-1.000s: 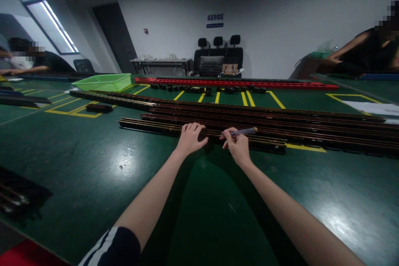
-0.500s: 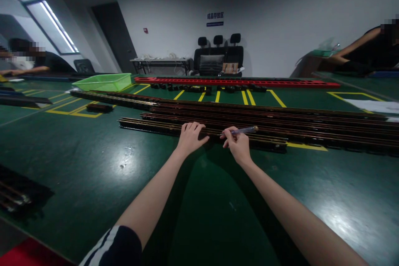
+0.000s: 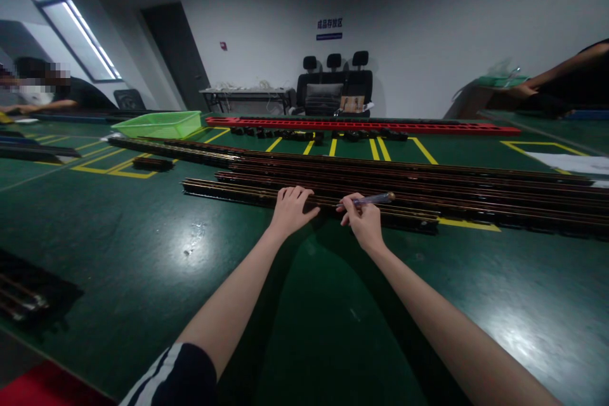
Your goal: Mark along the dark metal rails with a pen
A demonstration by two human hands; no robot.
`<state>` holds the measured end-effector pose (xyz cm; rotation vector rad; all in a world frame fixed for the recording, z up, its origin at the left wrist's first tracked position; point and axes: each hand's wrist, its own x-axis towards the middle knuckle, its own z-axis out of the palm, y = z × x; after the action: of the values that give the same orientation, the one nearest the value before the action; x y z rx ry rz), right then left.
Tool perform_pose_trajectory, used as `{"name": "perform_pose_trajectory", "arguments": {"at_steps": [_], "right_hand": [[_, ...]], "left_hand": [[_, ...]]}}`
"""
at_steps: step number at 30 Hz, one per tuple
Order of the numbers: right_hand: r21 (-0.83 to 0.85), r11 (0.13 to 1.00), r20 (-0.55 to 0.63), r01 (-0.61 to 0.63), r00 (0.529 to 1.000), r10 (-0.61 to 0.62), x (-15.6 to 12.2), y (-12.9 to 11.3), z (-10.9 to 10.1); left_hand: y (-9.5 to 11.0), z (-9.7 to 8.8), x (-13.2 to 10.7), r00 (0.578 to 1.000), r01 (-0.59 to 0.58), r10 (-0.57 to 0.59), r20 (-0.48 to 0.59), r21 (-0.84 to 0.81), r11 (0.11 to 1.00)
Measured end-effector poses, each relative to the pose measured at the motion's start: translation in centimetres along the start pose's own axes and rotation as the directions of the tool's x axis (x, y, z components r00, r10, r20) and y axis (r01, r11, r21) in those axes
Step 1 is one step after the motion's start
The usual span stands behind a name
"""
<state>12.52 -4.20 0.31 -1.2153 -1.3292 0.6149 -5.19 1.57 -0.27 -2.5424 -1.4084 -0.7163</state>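
My left hand [image 3: 291, 209] rests palm down on the nearest long dark rail [image 3: 228, 193], fingers stretched over its top edge. Just to the right, my right hand [image 3: 362, 221] pinches a slim clear-handled screwdriver [image 3: 373, 200] that lies almost level, its tip end at the same rail. More long dark rails [image 3: 428, 181] lie in parallel rows behind it on the green table [image 3: 143, 247].
A green plastic basket [image 3: 159, 124] stands at the back left, a long red rail [image 3: 361, 127] with small dark parts [image 3: 304, 136] along the far side. Dark strips [image 3: 23, 295] lie at my near left. Other people work at the far left and far right.
My hands have stayed put on the rail. The person at the far right has leaned further out of view.
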Motion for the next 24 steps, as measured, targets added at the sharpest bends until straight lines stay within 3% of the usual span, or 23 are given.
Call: {"name": "perform_pose_trajectory", "arguments": {"at_steps": [24], "right_hand": [[0.015,1.0,-0.008,-0.009,1.0,0.009,-0.04,0.08,0.08]], "left_hand": [[-0.27,0.16,-0.07,1.0,-0.011,0.01,-0.022,-0.016,1.0]]}}
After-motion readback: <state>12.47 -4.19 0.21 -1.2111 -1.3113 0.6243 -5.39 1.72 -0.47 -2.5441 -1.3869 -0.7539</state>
